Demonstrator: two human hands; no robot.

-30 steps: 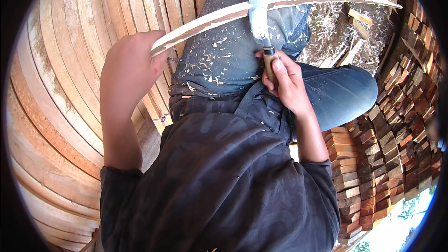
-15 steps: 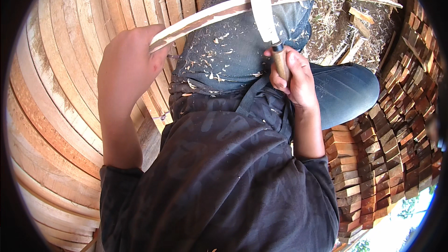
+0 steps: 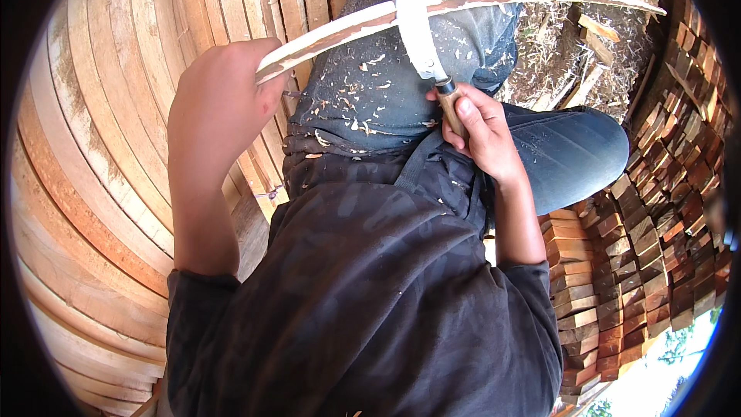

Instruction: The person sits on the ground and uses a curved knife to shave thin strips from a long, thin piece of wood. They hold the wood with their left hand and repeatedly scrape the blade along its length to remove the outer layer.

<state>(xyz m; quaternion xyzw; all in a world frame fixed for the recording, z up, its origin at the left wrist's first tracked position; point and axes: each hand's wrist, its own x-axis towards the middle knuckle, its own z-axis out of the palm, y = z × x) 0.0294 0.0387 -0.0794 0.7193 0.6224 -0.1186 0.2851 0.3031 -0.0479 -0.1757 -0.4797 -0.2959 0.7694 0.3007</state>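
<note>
A long, pale strip of wood point(image 3: 340, 31) with brown patches along its side lies across my thigh point(image 3: 378, 100). Its left end is in my left hand point(image 3: 224, 93), whose fingers are closed round it and partly hidden behind it. My right hand point(image 3: 486, 131) is wrapped round the wooden handle of a knife point(image 3: 421, 35) with a broad, bright, curved blade. That blade points up and a little left and crosses over the strip near its middle. Whether the edge touches the wood I cannot tell. Small shavings point(image 3: 359, 123) are scattered on my trousers.
Long planks point(image 3: 100, 147) lie side by side to my left. A tall stack of cut wood pieces point(image 3: 633, 255) rises on the right. Ahead on the right, offcuts point(image 3: 598, 28) and shavings litter the ground point(image 3: 544, 54). My bent knee point(image 3: 594, 154) sticks out towards the stack.
The knife and my right hand have shifted left along the strip, with the blade tilting further left. My left hand and the strip's near end have moved slightly right.
</note>
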